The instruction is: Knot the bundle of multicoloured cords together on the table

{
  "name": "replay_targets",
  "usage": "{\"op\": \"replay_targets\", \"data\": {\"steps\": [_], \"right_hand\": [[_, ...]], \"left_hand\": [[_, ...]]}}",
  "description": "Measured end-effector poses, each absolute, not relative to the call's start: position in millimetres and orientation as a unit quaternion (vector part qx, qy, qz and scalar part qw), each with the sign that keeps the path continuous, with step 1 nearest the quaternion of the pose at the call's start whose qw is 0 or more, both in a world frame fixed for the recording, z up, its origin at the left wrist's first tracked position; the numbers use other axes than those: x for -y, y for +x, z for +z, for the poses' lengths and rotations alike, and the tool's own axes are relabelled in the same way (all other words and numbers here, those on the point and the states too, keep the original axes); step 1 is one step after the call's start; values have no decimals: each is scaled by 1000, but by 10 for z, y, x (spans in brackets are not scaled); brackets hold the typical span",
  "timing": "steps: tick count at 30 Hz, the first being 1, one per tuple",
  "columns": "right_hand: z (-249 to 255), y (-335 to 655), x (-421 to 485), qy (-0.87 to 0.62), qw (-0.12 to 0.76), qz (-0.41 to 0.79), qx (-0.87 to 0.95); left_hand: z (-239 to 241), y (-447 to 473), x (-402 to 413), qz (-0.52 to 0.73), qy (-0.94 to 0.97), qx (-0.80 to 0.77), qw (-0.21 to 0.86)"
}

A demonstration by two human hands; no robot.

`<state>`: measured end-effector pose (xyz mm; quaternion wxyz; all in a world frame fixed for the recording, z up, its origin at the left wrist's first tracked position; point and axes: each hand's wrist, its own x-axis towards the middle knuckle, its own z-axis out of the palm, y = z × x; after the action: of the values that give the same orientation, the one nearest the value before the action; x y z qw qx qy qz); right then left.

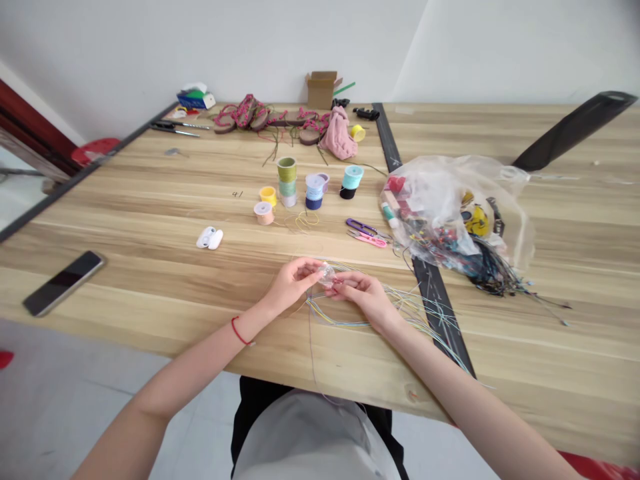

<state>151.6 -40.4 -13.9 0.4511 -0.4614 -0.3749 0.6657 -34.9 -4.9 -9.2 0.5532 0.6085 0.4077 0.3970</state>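
Near the front of the table, my left hand (299, 277) pinches one side of a small clear plastic bag (327, 274). The fingers of my right hand (357, 292) close on the bag's other side, where something small and reddish shows; its kind is too small to make out. Beneath and beside my right hand, a bundle of thin pale cords (420, 313) in yellow, blue and green spreads to the right. One purple thread (311, 340) hangs from the bundle over the table's front edge.
Spools of thread (287, 180) stand mid-table, with purple snips (361, 227) and pink snips (371, 240) to their right. A large plastic bag (450, 200) of cords lies at right. A phone (64, 283) and an earbud case (209, 238) lie left. Braided pieces (250, 113) lie behind.
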Motion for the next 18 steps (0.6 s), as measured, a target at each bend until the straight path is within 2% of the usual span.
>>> {"op": "replay_targets", "data": {"steps": [18], "right_hand": [[-151, 1513, 401, -485, 426, 645, 410]], "left_hand": [[-67, -352, 51, 408, 605, -407, 550]]}}
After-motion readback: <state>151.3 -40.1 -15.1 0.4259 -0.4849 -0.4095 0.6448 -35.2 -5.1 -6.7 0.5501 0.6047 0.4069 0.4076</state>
